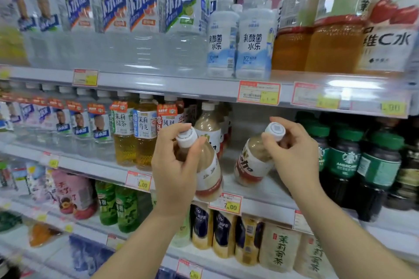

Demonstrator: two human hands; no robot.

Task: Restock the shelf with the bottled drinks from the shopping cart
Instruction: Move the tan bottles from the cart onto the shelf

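The left hand (174,165) grips the left bottle (209,174), the right hand (292,154) the right bottle (252,163), near the caps; bases angle toward the twelve-o'clock shelf (267,190) gap (likely for sliding in).

My left hand (174,165) and my right hand (294,154) are both bare, with slim fingers and smooth knuckles. The fingertips are rounded, and the nails look short and plain, though the picture is too soft for me to be sure of more. My left forearm (145,240) is uncovered from the wrist down to the bottom edge of the view, slender and smooth, widening a little away from the wrist. My right forearm (347,233) is uncovered in the same way, and it looks broader near the lower corner, close to the lens.
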